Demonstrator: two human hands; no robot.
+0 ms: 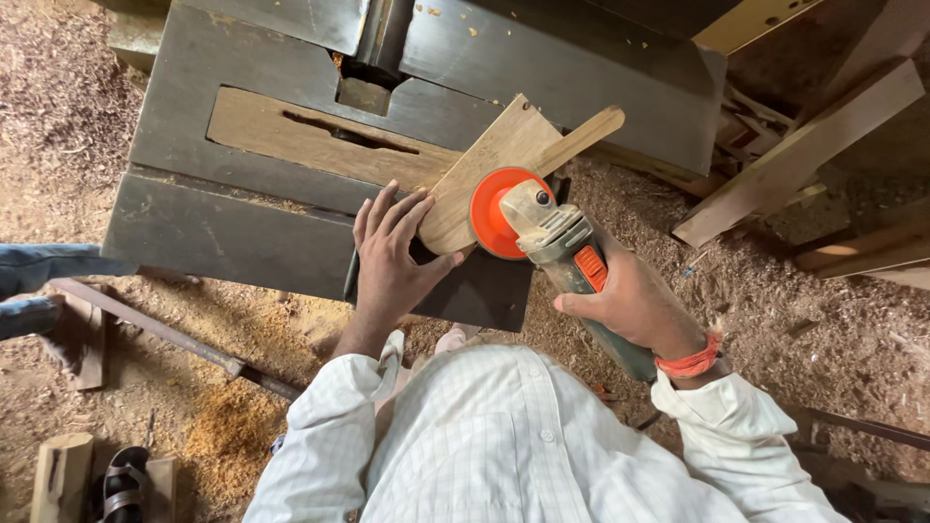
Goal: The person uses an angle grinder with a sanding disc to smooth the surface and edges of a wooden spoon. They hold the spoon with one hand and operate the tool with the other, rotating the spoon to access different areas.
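Note:
A flat wooden paddle-shaped board [494,160] with a narrow handle lies on the edge of a dark metal machine table [232,223]. My left hand [392,257] presses flat on the board's rounded near end, fingers spread. My right hand [630,305] grips the green body of an angle grinder [562,247]. Its orange sanding disc [496,213] rests against the board's lower right edge.
Sawdust and wood shavings cover the ground all around. Wooden planks [794,155] lean at the right. A metal bar [165,334] lies on the ground at left, beside another person's blue-trousered leg [48,271]. A sandal [126,479] and wood block sit bottom left.

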